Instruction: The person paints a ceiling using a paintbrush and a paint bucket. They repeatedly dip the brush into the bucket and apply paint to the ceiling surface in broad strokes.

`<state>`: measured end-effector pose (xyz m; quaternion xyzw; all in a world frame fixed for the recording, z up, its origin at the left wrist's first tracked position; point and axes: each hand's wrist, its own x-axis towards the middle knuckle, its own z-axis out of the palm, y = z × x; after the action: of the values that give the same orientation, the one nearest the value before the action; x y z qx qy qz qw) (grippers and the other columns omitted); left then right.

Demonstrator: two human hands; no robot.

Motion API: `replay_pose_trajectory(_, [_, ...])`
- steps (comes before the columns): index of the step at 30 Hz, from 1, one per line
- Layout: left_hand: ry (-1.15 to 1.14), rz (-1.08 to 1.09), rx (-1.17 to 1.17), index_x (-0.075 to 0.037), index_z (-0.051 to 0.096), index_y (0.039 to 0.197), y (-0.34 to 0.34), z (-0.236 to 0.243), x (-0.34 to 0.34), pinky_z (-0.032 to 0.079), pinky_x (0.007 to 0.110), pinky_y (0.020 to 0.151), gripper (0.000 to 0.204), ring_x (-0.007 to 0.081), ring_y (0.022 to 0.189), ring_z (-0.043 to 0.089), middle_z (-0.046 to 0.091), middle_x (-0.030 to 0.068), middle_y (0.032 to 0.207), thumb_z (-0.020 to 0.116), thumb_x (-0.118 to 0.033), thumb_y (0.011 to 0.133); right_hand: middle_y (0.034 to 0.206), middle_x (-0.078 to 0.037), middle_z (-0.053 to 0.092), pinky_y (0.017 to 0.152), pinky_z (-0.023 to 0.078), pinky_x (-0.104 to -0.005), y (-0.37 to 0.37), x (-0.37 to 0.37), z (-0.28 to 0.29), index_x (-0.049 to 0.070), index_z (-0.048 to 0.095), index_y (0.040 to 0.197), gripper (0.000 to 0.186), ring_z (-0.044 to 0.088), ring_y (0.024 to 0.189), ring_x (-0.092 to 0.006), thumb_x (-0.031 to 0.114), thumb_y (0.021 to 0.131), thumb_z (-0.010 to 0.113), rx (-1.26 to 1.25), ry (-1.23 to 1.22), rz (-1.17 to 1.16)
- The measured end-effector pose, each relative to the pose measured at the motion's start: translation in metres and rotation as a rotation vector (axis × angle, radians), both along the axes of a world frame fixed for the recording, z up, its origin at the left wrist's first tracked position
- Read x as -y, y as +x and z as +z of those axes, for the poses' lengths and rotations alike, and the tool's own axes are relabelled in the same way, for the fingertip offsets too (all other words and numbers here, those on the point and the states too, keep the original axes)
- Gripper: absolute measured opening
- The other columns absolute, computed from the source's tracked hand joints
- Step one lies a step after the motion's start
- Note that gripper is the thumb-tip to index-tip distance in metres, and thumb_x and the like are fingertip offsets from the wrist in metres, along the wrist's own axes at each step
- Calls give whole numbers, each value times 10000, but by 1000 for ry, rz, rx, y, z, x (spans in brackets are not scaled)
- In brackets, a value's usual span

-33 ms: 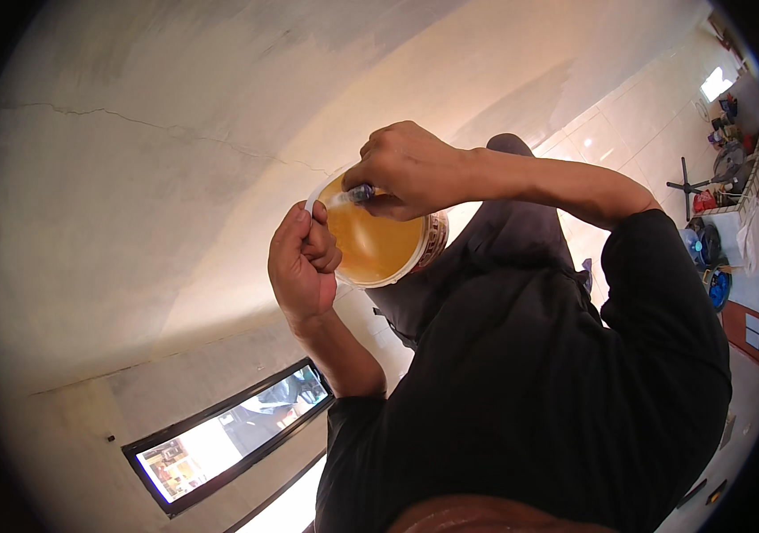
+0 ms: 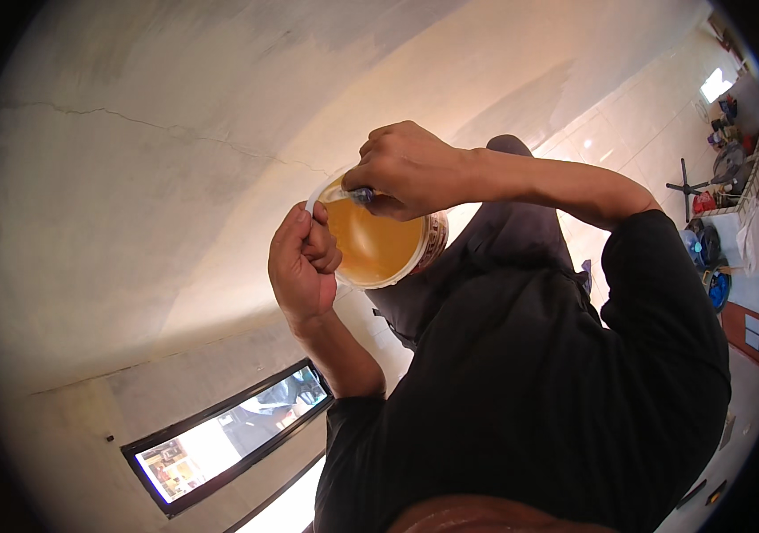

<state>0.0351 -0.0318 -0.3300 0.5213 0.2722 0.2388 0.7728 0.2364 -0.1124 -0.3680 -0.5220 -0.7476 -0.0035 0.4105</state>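
Note:
A round plastic bucket (image 2: 435, 240) with a pale rim hangs in front of my torso, tilted so that its orange-yellow inside shows. My left hand (image 2: 302, 262) is closed round its white handle (image 2: 314, 197) on the left side. Over the bucket's far side, my right hand (image 2: 410, 169) is closed, fingers down, on a small tool (image 2: 361, 194) with a dark rounded end and a paler part. Its kind cannot be made out, and my fingers hide much of it. My right thumb is mostly out of sight.
A plastered wall (image 2: 175, 213) with patchy beige colour and a long crack fills the left and top. Below it is a dark-framed window (image 2: 237, 435). Pale floor tiles (image 2: 610, 133) lie beyond my legs. At far right are a fan (image 2: 727, 164), a rack and other clutter.
The tool's dark end in my right hand has turned or shifted very slightly. My left hand and the bucket look the same.

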Motion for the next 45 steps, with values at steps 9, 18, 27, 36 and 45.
replay_pose_trajectory(9, [62,25,24,22,506,916,-4,4,-3,147,223,407,251,36,446,167,256,-62,555,401,-188,1002,670,-99,635,682,472,-350,-16,14,3,52,662,866,220,615,671,-267,177,699,731,42,72,-88])
replay_pose_trajectory(18, [54,97,46,2,520,880,4,6,-11,155,219,414,248,33,453,175,262,-67,549,395,-182,991,670,-228,631,566,509,-402,-21,3,3,-24,686,820,249,628,590,-380,200,718,723,-441,-231,111])
replay_pose_trajectory(27, [69,69,50,-5,518,872,1,-7,-14,153,219,409,244,34,447,172,270,-67,547,397,-182,988,642,-110,608,594,485,-400,-9,-5,-15,56,714,914,215,600,624,-309,182,740,718,-121,56,-155])
replay_pose_trajectory(36, [17,153,57,-23,532,889,-7,-27,-31,150,211,395,234,23,439,181,262,-86,549,458,-229,972,865,-73,719,703,518,-249,50,60,10,-26,713,987,181,635,771,-104,43,820,716,-791,-126,-139])
replay_pose_trajectory(45, [83,261,49,-12,512,875,-10,4,-21,137,211,391,222,23,446,159,256,-75,553,437,-198,970,862,-77,699,749,511,-265,201,-7,30,-57,691,1018,209,633,784,-135,92,871,705,-1008,603,-185])
